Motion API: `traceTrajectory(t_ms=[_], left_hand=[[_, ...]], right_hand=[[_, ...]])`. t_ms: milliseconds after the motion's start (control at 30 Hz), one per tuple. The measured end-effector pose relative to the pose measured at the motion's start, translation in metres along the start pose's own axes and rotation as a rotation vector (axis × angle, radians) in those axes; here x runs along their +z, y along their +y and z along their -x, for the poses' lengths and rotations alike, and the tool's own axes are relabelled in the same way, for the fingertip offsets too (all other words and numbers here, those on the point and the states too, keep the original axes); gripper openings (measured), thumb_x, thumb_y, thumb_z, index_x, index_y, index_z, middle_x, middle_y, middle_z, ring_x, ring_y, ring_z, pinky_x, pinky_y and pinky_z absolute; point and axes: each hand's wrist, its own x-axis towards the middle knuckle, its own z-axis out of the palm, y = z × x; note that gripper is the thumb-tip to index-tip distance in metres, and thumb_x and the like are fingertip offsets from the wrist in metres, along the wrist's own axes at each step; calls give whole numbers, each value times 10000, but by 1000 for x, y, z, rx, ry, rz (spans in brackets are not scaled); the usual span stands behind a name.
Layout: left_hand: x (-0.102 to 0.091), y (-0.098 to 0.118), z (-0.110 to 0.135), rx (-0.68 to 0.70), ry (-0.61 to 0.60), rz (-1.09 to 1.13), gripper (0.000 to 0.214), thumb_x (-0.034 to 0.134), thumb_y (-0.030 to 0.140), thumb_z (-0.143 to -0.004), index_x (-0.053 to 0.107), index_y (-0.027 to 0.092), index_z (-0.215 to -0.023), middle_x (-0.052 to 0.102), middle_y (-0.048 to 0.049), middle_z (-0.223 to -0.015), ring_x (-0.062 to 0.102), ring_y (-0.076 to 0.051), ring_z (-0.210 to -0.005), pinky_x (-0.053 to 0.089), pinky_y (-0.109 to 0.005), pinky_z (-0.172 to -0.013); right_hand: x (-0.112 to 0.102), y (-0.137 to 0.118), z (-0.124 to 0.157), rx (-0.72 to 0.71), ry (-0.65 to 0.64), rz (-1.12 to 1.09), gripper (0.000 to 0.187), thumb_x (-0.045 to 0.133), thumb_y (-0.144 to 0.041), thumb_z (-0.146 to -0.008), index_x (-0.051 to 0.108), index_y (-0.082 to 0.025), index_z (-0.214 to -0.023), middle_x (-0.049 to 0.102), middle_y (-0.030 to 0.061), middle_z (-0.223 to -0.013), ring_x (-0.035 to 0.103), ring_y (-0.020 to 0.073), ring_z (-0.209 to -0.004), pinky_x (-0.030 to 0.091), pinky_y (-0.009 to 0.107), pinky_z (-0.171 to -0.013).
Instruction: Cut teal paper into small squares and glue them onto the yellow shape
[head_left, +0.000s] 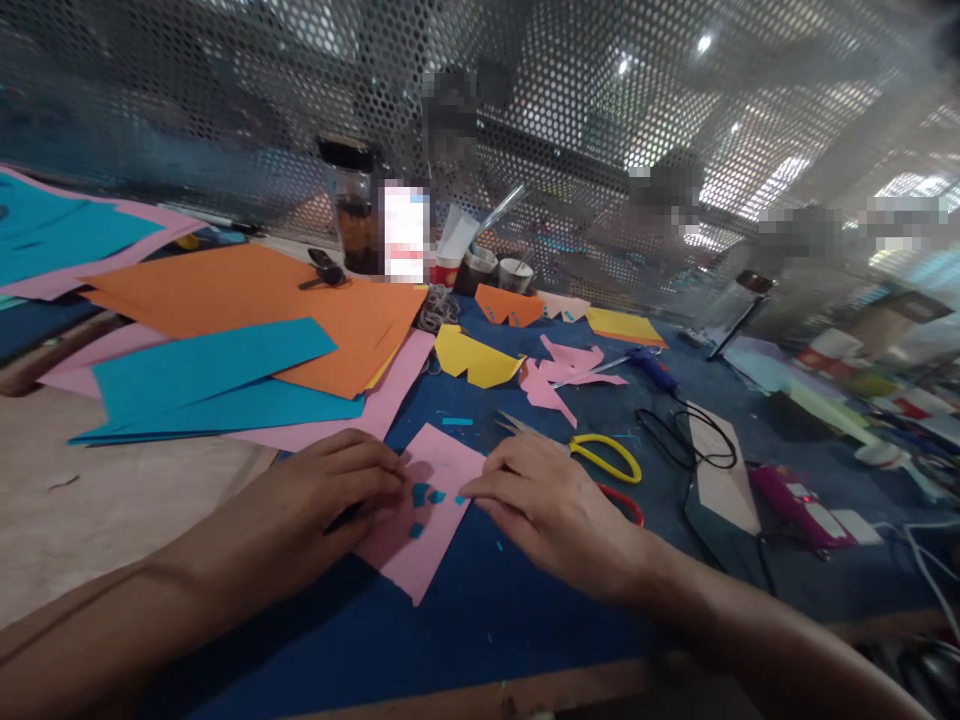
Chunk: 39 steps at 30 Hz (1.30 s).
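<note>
A small pink paper piece [435, 500] lies on the blue table cover [480, 610] in front of me. Several tiny teal paper squares [424, 495] sit on it. My left hand [322, 505] rests on the pink piece's left side, fingers curled and pressed down on it. My right hand [547, 500] lies at its right edge, fingertips together touching a teal bit. Yellow-handled scissors [592, 452] lie just behind my right hand.
Large orange [247, 300], teal [202, 375] and pink sheets [390, 395] lie at the left. Yellow [472, 358] and pink cutouts [562, 370], a glue gun [652, 368] with black cord, cups [495, 270] and a jar [352, 205] stand behind. A perforated metal screen [525, 100] closes the back.
</note>
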Motion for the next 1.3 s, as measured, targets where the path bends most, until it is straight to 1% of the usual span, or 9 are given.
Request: traceTrajectory(t_ms=[133,333,500,600,700,833,933,1133,1300], left_hand=[[1,0,1,24,7,-16,239,617,193,-936,792,309,-1051,776,-45,-1158,682,-256,-1087,554,-353,-887],[5,-4,1,48,-2,-55,206,588,236,-978,761,297,-1073,764,-41,-1190,679,-244,-1101,552,-360,-902],[7,-3,1,49,33,-38,177,582,271,-1000,755,290,-1030,768,-39,-1138,675,-237,-1076,529,-352,-904],[7,0,1,40,80,-30,160,606,263,-990,747,293,-1059,769,-28,-1063,671,-226,-1030,523,-330,-877],[8,1,1,38,137,-31,157,621,232,-977,733,288,-1073,769,-23,-1049,663,-221,-1038,520,-311,-888],[10,-6,2,37,182,-62,130,624,248,-974,719,291,-1053,774,-25,-1056,672,-224,-1057,517,-306,-911],[12,-10,2,16,241,-70,102,628,279,-958,717,288,-1007,773,-32,-1062,678,-237,-1052,526,-311,-907],[9,-8,-2,-21,338,-115,174,611,397,-977,720,281,-907,781,-22,-982,702,-233,-1013,543,-295,-876],[1,-14,-5,-78,347,-164,191,607,446,-957,733,305,-938,792,-12,-1021,722,-247,-1008,557,-320,-881]], right_hand=[[7,5,1,36,91,-46,193,539,-202,-1060,726,-204,-1109,693,63,-1027,597,210,-997,444,395,-952],[14,3,1,33,27,36,214,526,-276,-1079,720,-202,-1129,689,72,-1050,587,228,-1026,433,412,-961],[15,2,3,9,-8,56,227,522,-224,-1074,718,-209,-1186,671,71,-1082,572,225,-1028,433,402,-931],[16,4,3,-2,48,30,223,520,-232,-1078,712,-216,-1189,683,66,-1079,575,226,-1030,426,410,-936],[19,5,1,-12,127,3,178,541,-259,-1072,708,-213,-1112,694,59,-1031,586,221,-997,428,402,-915],[23,5,-1,5,216,-27,35,674,-237,-996,658,-206,-994,683,44,-1006,596,215,-991,437,369,-903],[26,5,-1,14,232,-23,126,736,-246,-952,617,-214,-980,673,29,-1008,605,212,-983,431,365,-906],[27,5,0,-12,243,5,138,711,-276,-975,589,-213,-986,666,22,-1010,609,194,-974,423,339,-900],[24,4,2,-41,275,8,143,716,-257,-964,583,-218,-994,673,13,-1013,613,192,-988,421,339,-930]])
